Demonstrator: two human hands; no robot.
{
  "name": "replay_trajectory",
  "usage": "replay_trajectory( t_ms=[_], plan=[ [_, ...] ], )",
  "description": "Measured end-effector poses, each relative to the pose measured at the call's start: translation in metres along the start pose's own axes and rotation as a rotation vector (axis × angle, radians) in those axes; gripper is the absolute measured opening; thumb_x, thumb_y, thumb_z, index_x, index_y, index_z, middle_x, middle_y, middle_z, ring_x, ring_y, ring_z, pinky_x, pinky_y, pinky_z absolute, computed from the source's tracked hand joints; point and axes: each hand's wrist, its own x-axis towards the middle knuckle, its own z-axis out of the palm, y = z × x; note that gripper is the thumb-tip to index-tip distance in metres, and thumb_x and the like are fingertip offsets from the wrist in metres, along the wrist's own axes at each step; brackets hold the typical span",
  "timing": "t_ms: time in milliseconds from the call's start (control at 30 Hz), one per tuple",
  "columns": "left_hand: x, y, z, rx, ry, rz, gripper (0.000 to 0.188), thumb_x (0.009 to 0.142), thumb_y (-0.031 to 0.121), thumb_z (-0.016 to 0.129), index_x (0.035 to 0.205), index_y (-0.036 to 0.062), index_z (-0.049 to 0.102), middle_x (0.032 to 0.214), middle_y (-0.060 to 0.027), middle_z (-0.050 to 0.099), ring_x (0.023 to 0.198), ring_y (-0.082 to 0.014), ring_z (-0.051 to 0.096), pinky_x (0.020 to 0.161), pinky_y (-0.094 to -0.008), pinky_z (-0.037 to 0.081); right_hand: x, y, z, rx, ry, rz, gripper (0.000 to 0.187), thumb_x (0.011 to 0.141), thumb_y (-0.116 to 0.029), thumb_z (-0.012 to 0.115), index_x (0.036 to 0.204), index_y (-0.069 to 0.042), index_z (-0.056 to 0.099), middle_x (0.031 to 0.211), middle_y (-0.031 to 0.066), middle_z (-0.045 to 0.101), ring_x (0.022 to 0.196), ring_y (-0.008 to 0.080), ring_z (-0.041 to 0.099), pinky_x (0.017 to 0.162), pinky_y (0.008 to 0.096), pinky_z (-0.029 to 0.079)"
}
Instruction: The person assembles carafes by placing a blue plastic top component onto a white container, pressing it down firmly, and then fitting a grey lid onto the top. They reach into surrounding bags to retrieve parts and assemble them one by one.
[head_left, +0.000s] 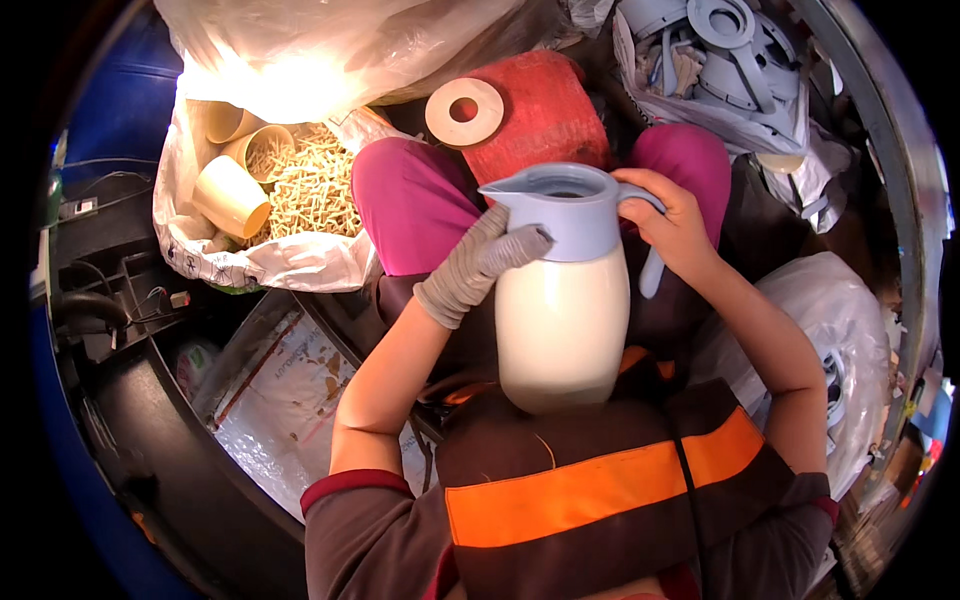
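Note:
Upright in my lap is a thermal jug with a cream body and a pale blue-grey collar and spout. No lid covers its top, and the opening looks dark inside. My left hand, in a grey glove, closes round the jug's left side just below the spout; some of its fingers are hidden behind the jug. My bare right hand grips the blue-grey handle on the right. The handle's lower end hangs below that hand, apart from the cream body.
A red block-like object with a pale ring stands beyond my knees. A white sack at left holds cream cups and pale strips. At far right, a bag holds blue-grey plastic parts. Clear plastic bags lie right.

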Motion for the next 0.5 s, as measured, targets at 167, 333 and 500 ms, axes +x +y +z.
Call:
replay_trajectory(
  t_ms=[167, 333, 500],
  plan=[
    [-0.007, -0.004, -0.001, 0.023, 0.039, 0.055, 0.079, 0.083, 0.048, 0.067, 0.139, 0.0004, 0.038, 0.131, -0.0092, 0.051, 0.121, -0.0182, 0.049, 0.104, -0.0339, 0.038, 0.012, -0.014, 0.001, 0.164, -0.087, 0.242, 0.036, 0.090, -0.026, 0.064, 0.115, -0.001, 0.060, 0.074, -0.0034, 0.053, 0.056, 0.0018, 0.042, 0.047, 0.0185, 0.032],
    [-0.017, 0.003, 0.023, 0.007, 0.218, 0.028, 0.054, 0.093, 0.034, 0.057, 0.132, -0.0002, 0.043, 0.125, -0.0098, 0.055, 0.116, -0.0173, 0.052, 0.101, -0.0321, 0.039, 0.001, -0.005, -0.005, 0.446, 0.059, 0.359, 0.033, 0.093, -0.030, 0.061, 0.113, -0.004, 0.058, 0.064, -0.0075, 0.039, 0.051, 0.0009, 0.034, 0.043, 0.0177, 0.027],
    [0.003, 0.000, -0.007, 0.032, 0.084, -0.017, 0.037, 0.091, 0.021, 0.055, 0.120, -0.0006, 0.053, 0.116, -0.0109, 0.061, 0.106, -0.0162, 0.058, 0.095, -0.0310, 0.045, -0.004, -0.024, -0.015, 0.493, 0.158, 0.341, 0.023, 0.093, -0.031, 0.060, 0.095, -0.008, 0.057, 0.062, -0.0093, 0.036, 0.050, 0.0002, 0.033, 0.043, 0.0174, 0.026]
  ],
)
